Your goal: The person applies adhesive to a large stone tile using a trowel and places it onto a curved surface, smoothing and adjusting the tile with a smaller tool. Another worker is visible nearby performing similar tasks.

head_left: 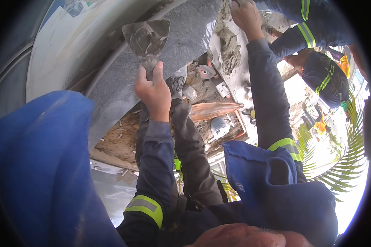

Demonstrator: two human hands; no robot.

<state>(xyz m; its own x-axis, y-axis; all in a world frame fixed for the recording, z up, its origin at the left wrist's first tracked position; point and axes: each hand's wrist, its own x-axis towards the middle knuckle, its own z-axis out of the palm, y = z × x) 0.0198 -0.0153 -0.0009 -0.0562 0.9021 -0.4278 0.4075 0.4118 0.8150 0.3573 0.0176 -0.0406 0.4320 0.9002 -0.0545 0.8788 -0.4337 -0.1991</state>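
Observation:
My left hand point(152, 92) grips the handle of a wide scraper point(146, 37), whose blade is smeared with grey paste and is raised in front of a curved grey panel point(189, 29). My right hand point(247, 18) is reaching up at the top of the view, its fingers closed around something at the edge of a whitish, roughly plastered band point(228, 49); what it holds is too hidden to name.
Co-workers in dark sleeves with reflective bands point(305, 35) work at upper right. Below are dusty boots point(179, 84), a metal disc point(205, 72), an orange-brown board point(214, 111), a clear plastic container point(219, 127) and palm fronds point(346, 152). A pale curved panel point(57, 53) fills the upper left.

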